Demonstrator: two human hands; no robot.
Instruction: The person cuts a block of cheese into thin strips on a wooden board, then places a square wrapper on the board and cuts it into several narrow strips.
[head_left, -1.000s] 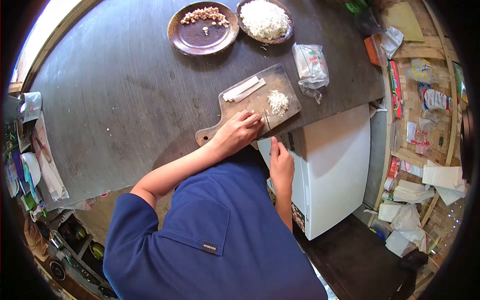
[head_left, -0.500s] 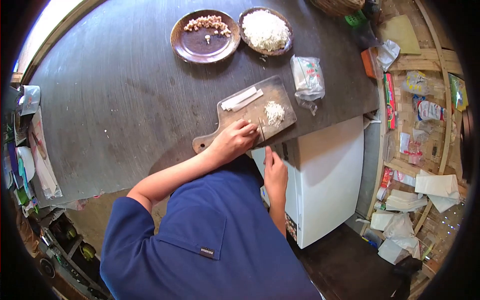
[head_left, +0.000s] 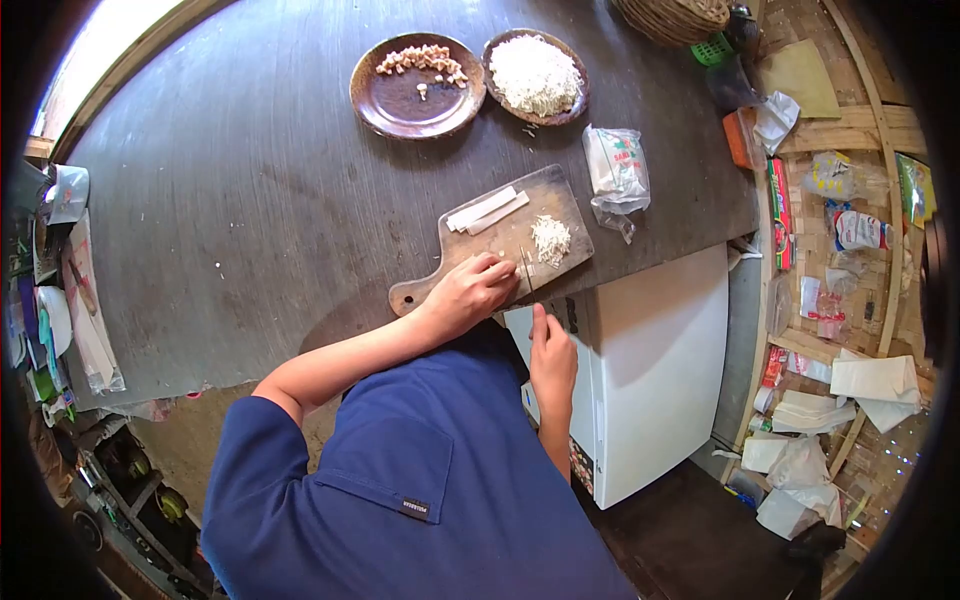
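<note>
Resting on the chopping board [head_left: 561, 190], the left hand [head_left: 478, 287] is bunched, its hold hidden, can't tell! The right hand [head_left: 552, 350] curls round a knife [head_left: 529, 270], handle covered; white strips [head_left: 499, 212] beyond the left, chopped bits [head_left: 551, 240] beyond the right.

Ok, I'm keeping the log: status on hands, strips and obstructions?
Left hand over chopping board, any grip hidden. Right hand gripping knife. White strips lying on board, shreds right of knife. Left fingers close to knife; nothing else seen blocking.
</note>
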